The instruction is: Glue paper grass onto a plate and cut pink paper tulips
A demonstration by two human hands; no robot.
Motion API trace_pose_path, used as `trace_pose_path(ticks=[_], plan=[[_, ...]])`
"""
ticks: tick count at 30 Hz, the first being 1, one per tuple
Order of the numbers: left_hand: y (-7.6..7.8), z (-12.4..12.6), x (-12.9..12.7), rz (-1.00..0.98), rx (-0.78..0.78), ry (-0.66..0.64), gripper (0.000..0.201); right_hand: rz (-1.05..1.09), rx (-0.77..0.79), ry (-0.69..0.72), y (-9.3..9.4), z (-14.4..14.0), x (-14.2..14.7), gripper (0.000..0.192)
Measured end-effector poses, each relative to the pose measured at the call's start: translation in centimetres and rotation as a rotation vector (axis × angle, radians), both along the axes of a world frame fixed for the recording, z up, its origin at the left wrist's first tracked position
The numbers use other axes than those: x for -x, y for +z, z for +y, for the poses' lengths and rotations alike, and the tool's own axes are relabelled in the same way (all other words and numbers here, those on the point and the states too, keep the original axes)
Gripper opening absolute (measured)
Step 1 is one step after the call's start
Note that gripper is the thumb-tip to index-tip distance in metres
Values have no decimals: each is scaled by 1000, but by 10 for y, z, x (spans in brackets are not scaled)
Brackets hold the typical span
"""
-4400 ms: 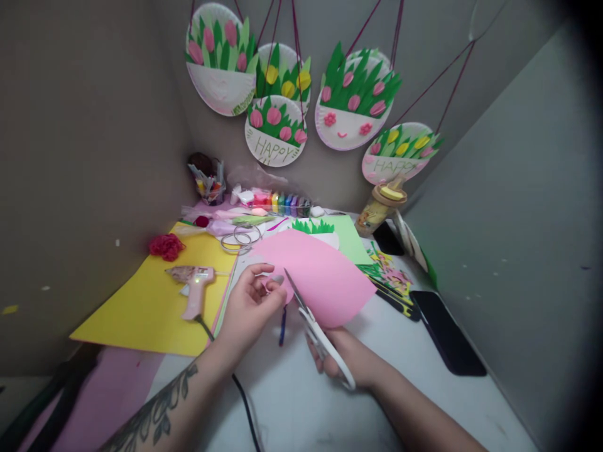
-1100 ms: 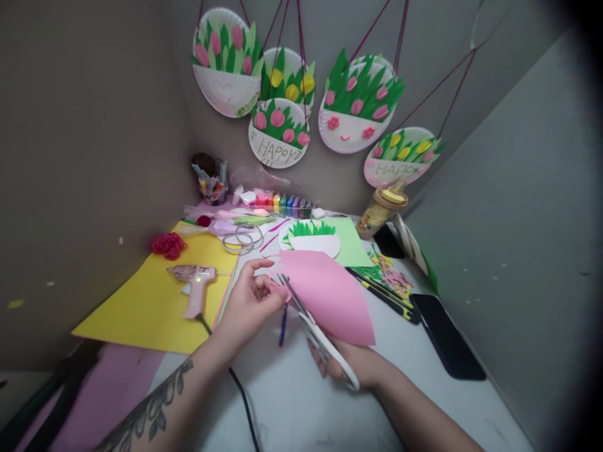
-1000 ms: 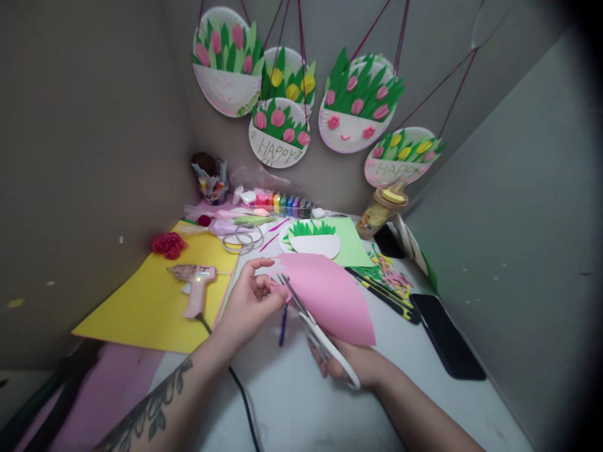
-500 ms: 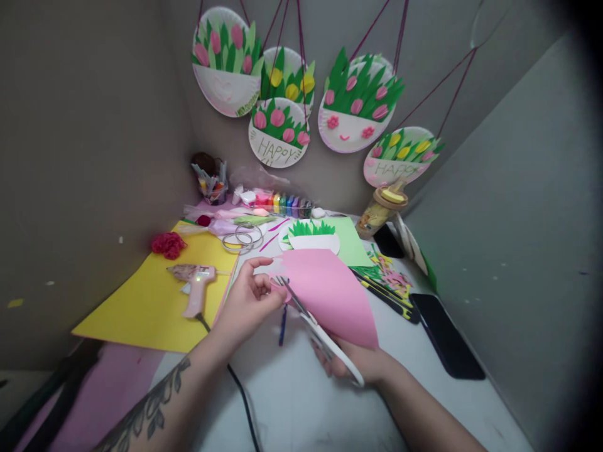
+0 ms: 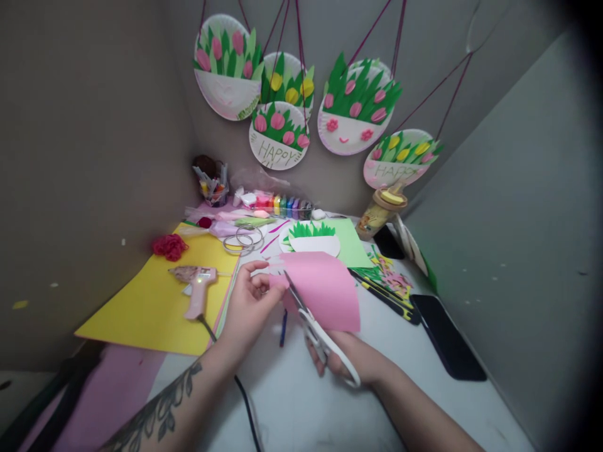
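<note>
A sheet of pink paper (image 5: pixel 325 292) is held up over the white table. My left hand (image 5: pixel 254 296) pinches its left edge between thumb and fingers. In my right hand (image 5: pixel 346 358) is a pair of white-handled scissors (image 5: pixel 308 319), fingers wrapped round the handles. The blades point up and left and lie at the paper's left edge, close to my left thumb. Part of the paper's cut edge is hidden by my left fingers. Under the hands a dark blue pen (image 5: pixel 283 328) lies on the table. Behind the paper sits a paper plate with green paper grass (image 5: pixel 313 242).
To the left, a pink glue gun (image 5: pixel 200 292) lies on yellow paper (image 5: pixel 136 314), its cord running toward me. On the right are a phone (image 5: pixel 447 336), black-and-yellow cutters (image 5: pixel 386 295), paper scraps (image 5: pixel 391 270) and a cup (image 5: pixel 380 213). Decorated plates (image 5: pixel 358 103) hang on the wall behind.
The pink paper has turned and its right side has drawn in to the left. The scissor blades look closer together now. Both hands keep nearly the same place.
</note>
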State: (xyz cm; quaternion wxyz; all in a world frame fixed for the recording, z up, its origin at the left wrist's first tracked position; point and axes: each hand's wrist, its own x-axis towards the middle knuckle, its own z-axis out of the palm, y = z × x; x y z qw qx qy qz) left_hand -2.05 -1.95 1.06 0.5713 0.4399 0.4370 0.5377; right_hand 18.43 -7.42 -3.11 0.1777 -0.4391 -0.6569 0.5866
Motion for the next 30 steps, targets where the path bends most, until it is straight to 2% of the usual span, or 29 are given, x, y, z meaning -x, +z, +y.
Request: trace_pose_path(ticks=[5,9,12,15,21,30], plan=[[-1,8,10,-47,-43,171,43,228,185,162,-4,0,-10,57],[-4,13,15,-28,-71,222,36,231,265,252,3,0,-25,66],[-4,13,15,33,-85,172,28,275,270,193,10,0,-29,69],[-4,11,14,84,-100,106,23,260,193,128,11,0,-29,69],[-9,8,10,1,-64,-26,29,191,67,136,3,-2,-28,71],[-11,6,7,-48,31,-30,32,174,84,27,4,0,-21,52]])
